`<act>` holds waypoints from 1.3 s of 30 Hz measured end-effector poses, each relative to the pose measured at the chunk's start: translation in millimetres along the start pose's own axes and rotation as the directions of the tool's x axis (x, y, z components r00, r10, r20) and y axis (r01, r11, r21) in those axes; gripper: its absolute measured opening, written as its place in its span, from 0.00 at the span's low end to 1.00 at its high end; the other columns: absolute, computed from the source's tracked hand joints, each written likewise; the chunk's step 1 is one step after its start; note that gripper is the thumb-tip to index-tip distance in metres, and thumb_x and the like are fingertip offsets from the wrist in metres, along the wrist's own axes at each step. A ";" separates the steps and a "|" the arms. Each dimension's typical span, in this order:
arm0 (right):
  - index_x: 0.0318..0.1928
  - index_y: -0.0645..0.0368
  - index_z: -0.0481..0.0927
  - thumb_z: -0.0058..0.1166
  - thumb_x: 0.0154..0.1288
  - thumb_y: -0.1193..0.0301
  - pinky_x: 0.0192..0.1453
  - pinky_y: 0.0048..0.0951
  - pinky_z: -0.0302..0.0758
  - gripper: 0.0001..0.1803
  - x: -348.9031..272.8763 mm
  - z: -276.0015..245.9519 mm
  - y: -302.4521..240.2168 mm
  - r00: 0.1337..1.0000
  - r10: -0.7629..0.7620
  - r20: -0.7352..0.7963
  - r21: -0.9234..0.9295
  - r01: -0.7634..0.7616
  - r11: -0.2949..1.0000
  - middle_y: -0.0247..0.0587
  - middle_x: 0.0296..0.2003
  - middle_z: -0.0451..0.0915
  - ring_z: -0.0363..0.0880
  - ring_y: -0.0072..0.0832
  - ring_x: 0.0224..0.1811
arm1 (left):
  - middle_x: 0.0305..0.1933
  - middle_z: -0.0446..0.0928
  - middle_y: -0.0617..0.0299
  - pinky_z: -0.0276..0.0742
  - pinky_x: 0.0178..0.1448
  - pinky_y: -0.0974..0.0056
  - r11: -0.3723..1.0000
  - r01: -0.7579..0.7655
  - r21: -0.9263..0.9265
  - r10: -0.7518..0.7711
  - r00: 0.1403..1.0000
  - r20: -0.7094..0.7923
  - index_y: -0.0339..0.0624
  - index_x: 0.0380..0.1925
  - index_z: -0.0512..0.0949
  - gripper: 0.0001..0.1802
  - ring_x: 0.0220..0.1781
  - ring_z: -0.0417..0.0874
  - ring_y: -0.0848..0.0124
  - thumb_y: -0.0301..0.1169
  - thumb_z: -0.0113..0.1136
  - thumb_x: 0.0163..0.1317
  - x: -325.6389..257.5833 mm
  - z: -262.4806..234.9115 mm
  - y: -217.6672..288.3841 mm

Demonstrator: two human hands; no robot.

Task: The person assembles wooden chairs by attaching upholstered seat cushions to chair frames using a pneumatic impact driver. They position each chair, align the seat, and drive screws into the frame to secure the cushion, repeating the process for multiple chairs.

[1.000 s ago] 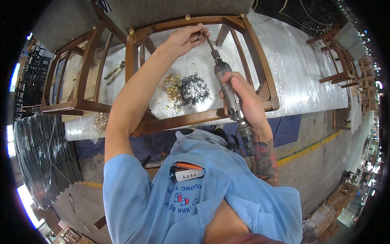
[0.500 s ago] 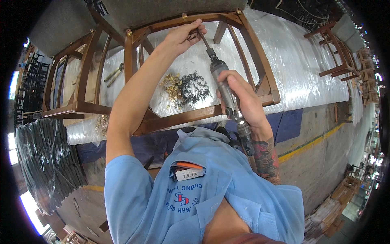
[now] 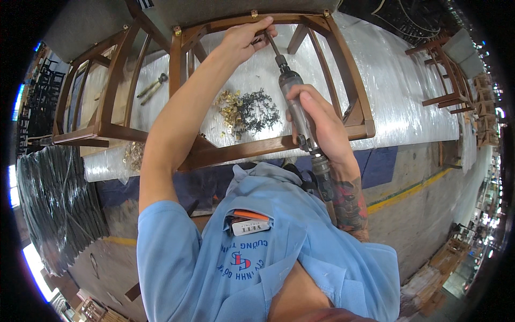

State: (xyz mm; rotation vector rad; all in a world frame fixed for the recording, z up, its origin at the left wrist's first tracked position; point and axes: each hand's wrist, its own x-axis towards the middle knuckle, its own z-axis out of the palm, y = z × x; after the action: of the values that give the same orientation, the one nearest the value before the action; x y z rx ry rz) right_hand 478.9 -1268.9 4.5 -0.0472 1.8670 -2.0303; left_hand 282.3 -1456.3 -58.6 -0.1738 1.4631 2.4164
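Note:
My right hand (image 3: 322,121) is wrapped round a grey and black in-line power screwdriver (image 3: 292,88), its long bit slanting up and left. My left hand (image 3: 241,40) is closed near the bit's tip, thumb against the far rail of a brown wooden chair frame (image 3: 236,153). Something small and dark shows among its curled fingers, too small to name. A brass bracket (image 3: 254,14) sits on that rail just above the hand. Inside the frame lie a pile of brass brackets (image 3: 229,110) and a pile of black screws (image 3: 258,111).
Shiny plastic wrap (image 3: 397,96) covers the work surface. A second wooden frame (image 3: 102,118) stands at the left, with pliers (image 3: 153,88) lying beside it. Another chair (image 3: 450,80) is at the far right. Dark wrapped bundles (image 3: 53,209) stand lower left.
The view has shifted slightly, so the frame appears a little higher and further right. Both hands and the screwdriver keep nearly the same places relative to the frame.

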 end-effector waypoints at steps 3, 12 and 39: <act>0.52 0.55 0.75 0.38 0.80 0.58 0.28 0.20 0.74 0.17 2.6 6.1 -0.3 1.000 0.008 -0.010 -0.024 -0.008 1.000 0.36 0.33 0.75 0.74 0.18 0.25 | 0.44 0.83 0.61 0.78 0.57 0.66 0.999 0.005 0.047 -0.004 1.000 -0.023 0.40 0.46 0.81 0.17 0.48 0.83 0.71 0.39 0.71 0.63 1.2 -2.4 -0.2; 0.53 0.54 0.74 0.37 0.80 0.56 0.27 0.19 0.72 0.18 24.4 8.7 12.7 0.999 -0.050 -0.015 -0.010 0.050 0.999 0.35 0.32 0.76 0.74 0.18 0.25 | 0.42 0.83 0.55 0.83 0.54 0.62 0.992 -0.028 -0.126 0.013 0.993 -0.116 0.36 0.42 0.79 0.16 0.45 0.86 0.66 0.40 0.62 0.70 10.6 -2.3 -12.8; 0.53 0.47 0.73 0.35 0.80 0.55 0.19 0.20 0.69 0.16 81.4 16.5 5.2 1.000 -0.018 -0.022 0.135 0.021 0.991 0.33 0.30 0.77 0.75 0.19 0.20 | 0.24 0.78 0.58 0.69 0.23 0.60 0.993 -0.083 0.078 0.113 0.818 -0.564 0.35 0.21 0.77 0.20 0.21 0.75 0.69 0.38 0.72 0.61 47.8 10.0 -25.4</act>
State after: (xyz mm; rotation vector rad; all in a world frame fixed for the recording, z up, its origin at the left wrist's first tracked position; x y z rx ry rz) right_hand 409.3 -1309.0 -17.2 -0.0081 1.7428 -2.1728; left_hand 245.9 -1427.0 -87.8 -0.9011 1.8030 2.5280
